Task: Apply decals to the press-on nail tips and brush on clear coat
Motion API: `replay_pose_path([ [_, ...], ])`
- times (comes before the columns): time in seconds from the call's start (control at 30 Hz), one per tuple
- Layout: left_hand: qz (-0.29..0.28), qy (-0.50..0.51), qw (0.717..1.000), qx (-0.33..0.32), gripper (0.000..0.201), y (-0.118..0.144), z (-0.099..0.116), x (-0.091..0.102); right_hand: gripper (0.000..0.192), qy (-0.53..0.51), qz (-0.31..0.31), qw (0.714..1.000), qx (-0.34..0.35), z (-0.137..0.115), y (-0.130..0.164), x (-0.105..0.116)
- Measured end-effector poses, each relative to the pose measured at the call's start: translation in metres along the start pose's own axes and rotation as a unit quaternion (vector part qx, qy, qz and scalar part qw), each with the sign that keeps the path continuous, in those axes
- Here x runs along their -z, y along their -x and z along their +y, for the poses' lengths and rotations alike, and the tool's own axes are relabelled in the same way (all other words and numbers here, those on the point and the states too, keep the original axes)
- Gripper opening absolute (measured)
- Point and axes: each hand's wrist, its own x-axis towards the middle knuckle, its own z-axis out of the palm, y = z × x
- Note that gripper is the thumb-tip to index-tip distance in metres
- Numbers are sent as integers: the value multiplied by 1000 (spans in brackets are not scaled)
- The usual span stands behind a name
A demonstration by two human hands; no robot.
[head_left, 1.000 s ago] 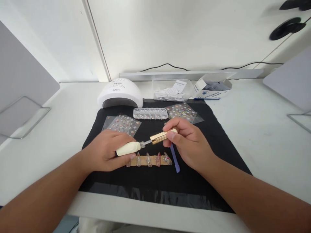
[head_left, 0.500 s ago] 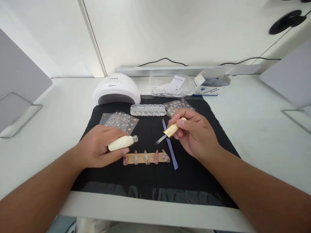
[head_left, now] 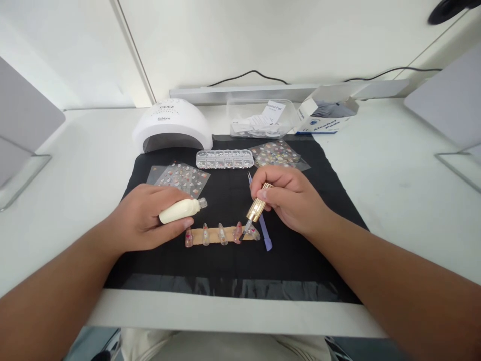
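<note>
brush down from mid-air onto nails | right hand (head_left: 291, 200) pinches gold-capped polish brush (head_left: 255, 209), tip touching pink false nail (head_left: 238, 232) on tan strip (head_left: 214, 235), mat's near-middle | left hand (head_left: 146, 220) wraps cream polish bottle (head_left: 180, 210), lying crosswise

Cream bottle (head_left: 179, 211); gold cap (head_left: 257, 206); black mat (head_left: 225, 260); white lamp (head_left: 171, 125); lilac tool (head_left: 264, 234)

Head camera, close over the bench
It looked forward and down from the near edge of the black mat (head_left: 300, 281) toward the far wall.
</note>
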Motion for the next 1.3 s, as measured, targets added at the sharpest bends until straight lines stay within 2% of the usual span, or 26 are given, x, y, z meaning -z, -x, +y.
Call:
replay_pose_path([
  [0.27,-5,2,1000,7,11,2,0,0,7,10,1,1000,17,-3,2,-5],
  [0.53,-2,-11,1000,12,11,3,-1,0,8,-3,11,1000,23,1,-2,2],
  [0.8,-8,-18,1000,9,12,1,0,0,8,2,-20,1000,16,0,2,-3],
  [1.1,-3,-9,1000,11,10,2,0,-1,8,6,40,999,17,3,-4,2],
  [1.3,-6,-19,1000,3,9,1,2,2,7,-33,42,998,24,1,-5,4],
])
